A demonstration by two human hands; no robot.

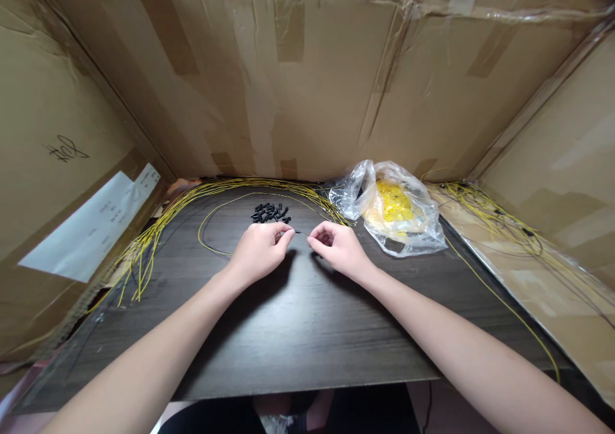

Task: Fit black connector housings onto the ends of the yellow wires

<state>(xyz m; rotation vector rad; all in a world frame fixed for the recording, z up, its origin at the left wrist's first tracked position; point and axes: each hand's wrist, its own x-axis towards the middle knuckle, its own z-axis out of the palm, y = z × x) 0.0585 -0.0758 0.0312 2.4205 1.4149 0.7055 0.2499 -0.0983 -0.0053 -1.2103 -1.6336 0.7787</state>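
Note:
Near the middle of the dark table, my left hand (263, 248) pinches one end of a small black piece (298, 232) with a thin wire. My right hand (336, 245) faces it a short gap away, its thumb and fingertips closed on the thin dark wire coming from that piece. Just behind my left hand lies a pile of short black parts (271, 213). A thin yellow wire (199, 229) loops round beside the pile and passes behind my hands. Exactly how the wire meets the black piece is too small to tell.
Long yellow wires (168, 216) curve along the back and left of the table (307, 331). A clear plastic bag (423, 229) with yellow pieces stands at the back right. More tangled wires (504, 219) lie on cardboard at the right. Cardboard walls (327, 88) enclose three sides.

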